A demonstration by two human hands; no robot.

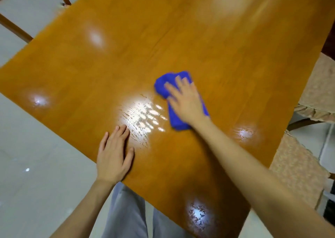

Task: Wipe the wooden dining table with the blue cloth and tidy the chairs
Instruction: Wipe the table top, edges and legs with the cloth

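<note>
The cloth (178, 100), blue and bunched, lies on the table (199, 44) a little right of the middle, with the right hand (184, 98) flat on top of it. That hand's fingers are straight and slightly spread, pressing the cloth against the wood; motion blur softens their outline. The cloth shows beyond the fingertips and beside the wrist. Just left of the cloth, a wet, streaky patch (141, 118) glares under reflected light. The left hand (114, 154) rests palm down on the table near its near edge, fingers straight and close together, thumb held apart, fingertips touching the edge of the wet patch. Parts of wooden chairs (14, 27) show past the far-left corner, and cushioned seats (319, 82) sit along the right side. Pale trousers (126, 216) show below the table's edge.
</note>
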